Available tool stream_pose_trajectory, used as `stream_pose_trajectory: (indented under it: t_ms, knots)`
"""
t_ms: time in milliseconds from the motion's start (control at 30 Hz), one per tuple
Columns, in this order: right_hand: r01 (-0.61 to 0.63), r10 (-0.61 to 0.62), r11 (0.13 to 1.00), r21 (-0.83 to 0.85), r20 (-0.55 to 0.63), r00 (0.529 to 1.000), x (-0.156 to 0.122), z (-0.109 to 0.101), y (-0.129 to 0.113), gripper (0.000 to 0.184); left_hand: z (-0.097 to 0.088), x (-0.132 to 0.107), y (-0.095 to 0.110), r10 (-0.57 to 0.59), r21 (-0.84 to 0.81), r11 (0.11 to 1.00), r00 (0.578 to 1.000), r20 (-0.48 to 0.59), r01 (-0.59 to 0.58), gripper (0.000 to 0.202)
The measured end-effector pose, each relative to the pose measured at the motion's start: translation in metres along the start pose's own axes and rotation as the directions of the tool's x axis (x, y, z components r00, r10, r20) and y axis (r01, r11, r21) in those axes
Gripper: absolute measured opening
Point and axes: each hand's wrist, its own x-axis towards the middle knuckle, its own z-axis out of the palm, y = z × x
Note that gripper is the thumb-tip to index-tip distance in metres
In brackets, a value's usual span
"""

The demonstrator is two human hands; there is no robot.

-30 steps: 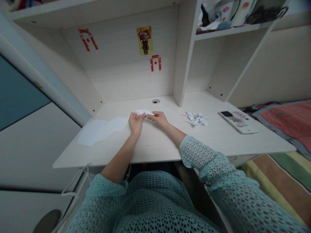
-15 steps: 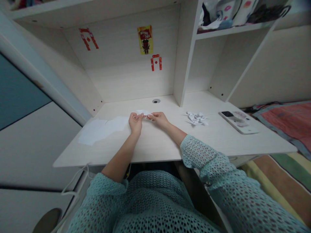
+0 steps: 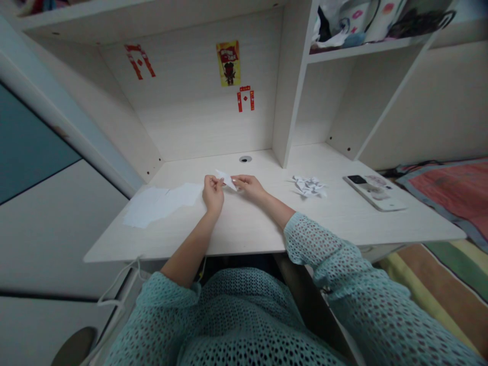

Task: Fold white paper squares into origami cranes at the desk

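A small folded piece of white paper (image 3: 226, 179) sits between my two hands above the middle of the desk. My left hand (image 3: 212, 194) pinches its left end with the fingertips. My right hand (image 3: 247, 186) holds its right end the same way. To the left of my left hand, a few flat white paper sheets (image 3: 162, 205) lie on the pale wood desk (image 3: 251, 229). To the right of my right hand is a small heap of cut white paper scraps (image 3: 308, 186).
A smartphone (image 3: 373, 193) in a pale case lies at the desk's right. A white shelf upright (image 3: 292, 86) rises behind it, beside a cable hole (image 3: 245, 159). Red paper cuttings (image 3: 245, 98) decorate the back panel. A teal-and-white door (image 3: 38, 152) stands left.
The small paper now slants downward to the right between my hands, and more of it shows. My hands have drawn slightly apart. The scraps and sheets have not moved.
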Motion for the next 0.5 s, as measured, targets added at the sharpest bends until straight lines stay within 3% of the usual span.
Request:
stream_pose_trajectory:
  t_ms: [200,367,500]
  knots:
    - [0.011,-0.007,0.997,0.077,-0.057,0.998,0.0,0.0,-0.001,0.038,-0.001,-0.007,0.006,0.033,0.256,0.964,0.99,0.137,-0.068,0.008]
    - [-0.003,0.006,0.999,0.046,-0.059,0.998,0.001,0.003,0.006,0.037,0.001,-0.008,0.009,-0.008,0.191,0.981,0.99,0.139,-0.018,0.016]
    - [0.035,-0.029,0.999,0.042,-0.135,0.99,0.0,0.003,0.001,0.037,0.003,-0.01,0.014,-0.059,0.111,0.993,0.988,0.145,0.043,0.02]
